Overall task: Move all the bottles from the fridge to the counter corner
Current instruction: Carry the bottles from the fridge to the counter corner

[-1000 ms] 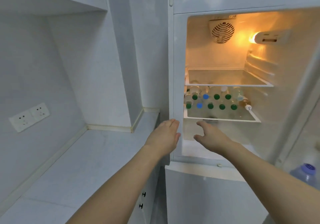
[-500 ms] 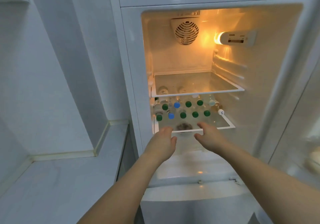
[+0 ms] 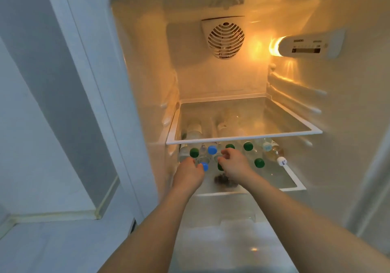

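Observation:
Several clear bottles stand on the fridge's lower shelf (image 3: 295,185), with green caps (image 3: 259,163) and blue caps (image 3: 212,150). A bottle with a white cap (image 3: 281,161) lies on its side at the right. My left hand (image 3: 188,174) is at the front-left bottles, its thumb beside a blue cap (image 3: 204,166); its fingers are hidden behind the hand. My right hand (image 3: 235,164) hovers over the middle bottles, fingers loosely curled and spread, thumb next to a green cap (image 3: 220,166). Neither hand visibly holds a bottle.
A glass upper shelf (image 3: 242,136) hangs just above the bottle caps and leaves little height. The fridge's left wall (image 3: 147,104) is close to my left hand. The white counter (image 3: 52,241) and its corner lie at the lower left. A dark smudge (image 3: 224,181) marks the shelf front.
I have moved closer to the fridge. Both hands went from the shelf's front edge in among the bottles, left to the front-left ones, right to the middle ones.

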Available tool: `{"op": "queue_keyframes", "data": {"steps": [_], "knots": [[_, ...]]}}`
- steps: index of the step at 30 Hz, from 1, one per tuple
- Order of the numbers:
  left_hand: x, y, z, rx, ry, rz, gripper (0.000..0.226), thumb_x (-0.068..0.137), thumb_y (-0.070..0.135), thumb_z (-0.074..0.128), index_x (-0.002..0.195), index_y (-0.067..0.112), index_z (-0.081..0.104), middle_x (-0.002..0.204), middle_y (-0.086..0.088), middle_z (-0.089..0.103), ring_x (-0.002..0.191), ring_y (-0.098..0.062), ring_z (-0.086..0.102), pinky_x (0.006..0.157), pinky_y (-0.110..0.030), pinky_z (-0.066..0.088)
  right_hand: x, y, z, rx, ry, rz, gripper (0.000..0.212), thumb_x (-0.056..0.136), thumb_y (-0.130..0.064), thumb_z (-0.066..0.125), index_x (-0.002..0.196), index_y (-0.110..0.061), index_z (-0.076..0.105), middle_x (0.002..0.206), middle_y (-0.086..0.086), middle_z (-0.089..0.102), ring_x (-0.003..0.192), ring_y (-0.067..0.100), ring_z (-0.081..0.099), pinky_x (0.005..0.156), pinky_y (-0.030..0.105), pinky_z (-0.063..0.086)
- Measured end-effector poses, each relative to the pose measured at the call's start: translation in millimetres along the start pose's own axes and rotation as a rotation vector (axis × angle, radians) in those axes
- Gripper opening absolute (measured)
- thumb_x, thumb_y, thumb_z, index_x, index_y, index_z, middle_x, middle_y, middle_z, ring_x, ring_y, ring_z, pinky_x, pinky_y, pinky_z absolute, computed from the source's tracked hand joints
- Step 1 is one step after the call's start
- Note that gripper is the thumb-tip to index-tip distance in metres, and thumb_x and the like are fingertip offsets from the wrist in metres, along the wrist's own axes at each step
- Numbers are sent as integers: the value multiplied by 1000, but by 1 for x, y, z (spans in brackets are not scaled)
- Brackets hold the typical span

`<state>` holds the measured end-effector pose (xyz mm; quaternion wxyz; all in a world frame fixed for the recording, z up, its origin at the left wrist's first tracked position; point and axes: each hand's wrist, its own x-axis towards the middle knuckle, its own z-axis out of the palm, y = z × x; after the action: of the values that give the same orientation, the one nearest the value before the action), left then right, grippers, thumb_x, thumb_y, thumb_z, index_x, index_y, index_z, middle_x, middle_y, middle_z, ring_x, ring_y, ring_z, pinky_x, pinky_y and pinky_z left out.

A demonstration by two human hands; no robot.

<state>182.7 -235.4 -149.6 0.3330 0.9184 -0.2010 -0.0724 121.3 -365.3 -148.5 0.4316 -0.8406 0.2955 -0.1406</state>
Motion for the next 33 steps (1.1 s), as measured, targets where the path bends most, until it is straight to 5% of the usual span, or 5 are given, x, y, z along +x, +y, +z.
{"op": "queue_keyframes", "data": {"steps": [3,6,10,17,33], "knots": [[31,-5,13,67,15,-9,31,97,30,45,122,13,53,123,-8,58,108,-25,57,84,-33,45,35,1,8,108,6,51,13,90,-24,52,97,-16,59,94,8,65,87,27,64,82,43,55],[61,-10,23,101,76,-63,32,94,33,46,113,10,57,115,-12,62,103,-31,59,85,-38,49,68,2,17,193,-49,140,25,92,-28,52,78,-10,60,76,15,63,67,29,61,71,44,55],[82,-13,31,31,134,-121,35,93,35,46,110,7,59,109,-15,62,99,-32,59,84,-41,51,91,3,29,289,-126,271,24,92,-32,57,87,-9,63,74,12,65,54,22,55,56,32,47],[103,-16,42,-82,172,-132,45,87,51,50,101,10,63,95,-15,65,89,-31,64,76,-43,54,106,0,38,136,-186,197,31,94,-35,47,76,-13,59,83,15,73,65,25,61,74,38,55],[49,-25,54,-123,262,-182,41,82,57,50,81,16,57,82,-3,61,77,-24,58,63,-32,44,47,13,31,360,-122,275,37,90,-39,42,76,-7,54,66,11,59,54,23,53,53,30,42]]}}
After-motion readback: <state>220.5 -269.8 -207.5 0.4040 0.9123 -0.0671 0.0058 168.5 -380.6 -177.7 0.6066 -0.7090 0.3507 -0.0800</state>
